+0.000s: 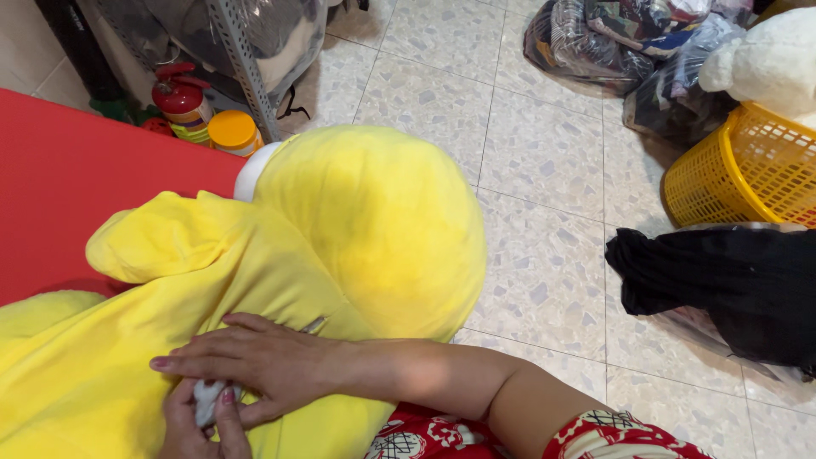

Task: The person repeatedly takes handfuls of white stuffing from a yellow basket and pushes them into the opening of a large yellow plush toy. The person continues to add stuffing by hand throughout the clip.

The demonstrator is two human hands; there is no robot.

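A big yellow plush toy (374, 229) lies face down on a red surface (76, 187), its round head toward the tiled floor. My right hand (263, 361) rests flat on the toy's back, fingers stretched to the left, with the forearm coming in from the lower right. Just below it, my left hand (191, 425) pinches a small tuft of white stuffing (206, 401) at a seam in the yellow fabric. A small silver metal piece (314, 325) shows on the fabric by my right wrist.
At right stand a yellow plastic basket (739, 170) holding a white plush (765, 59), a black cloth (731, 280) on clear plastic, and bagged clothes (612, 34). A metal rack leg (242, 68), a red extinguisher (180, 95) and an orange-lidded jar (231, 130) stand at the back left.
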